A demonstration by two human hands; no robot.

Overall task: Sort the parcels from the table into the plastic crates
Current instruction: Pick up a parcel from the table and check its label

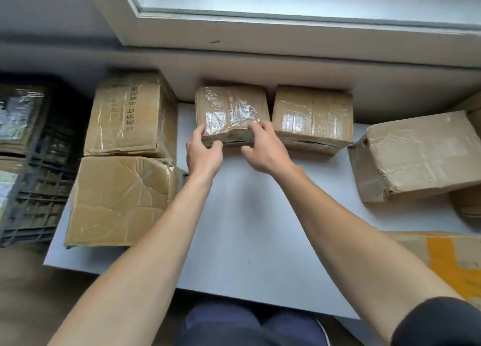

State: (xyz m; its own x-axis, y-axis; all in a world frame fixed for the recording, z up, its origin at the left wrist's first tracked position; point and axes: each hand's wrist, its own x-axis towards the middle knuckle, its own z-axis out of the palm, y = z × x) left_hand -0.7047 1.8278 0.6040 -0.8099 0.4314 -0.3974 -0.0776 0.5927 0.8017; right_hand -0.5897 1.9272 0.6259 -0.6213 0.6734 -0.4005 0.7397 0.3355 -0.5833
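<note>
Several parcels [119,199] crowd the white table [247,228], with a black crate [39,189] beside its left end. At the far edge, the taped parcel [229,106] is being grasped: the left hand [204,155] and right hand [265,150] curl their fingers round its near corners. Next, probably a lift and a carry to the crate.

Along the back of the tabletop [247,228] sit the middle parcel [230,108] and, just to its right, the right-hand parcel [313,116]. The large parcel [416,155] lies further right and nearer. At the left edge, the rear left parcel [130,113] stands directly behind the front left parcel [117,199]. The crate [39,176] sits beside the tabletop, left of both.
</note>
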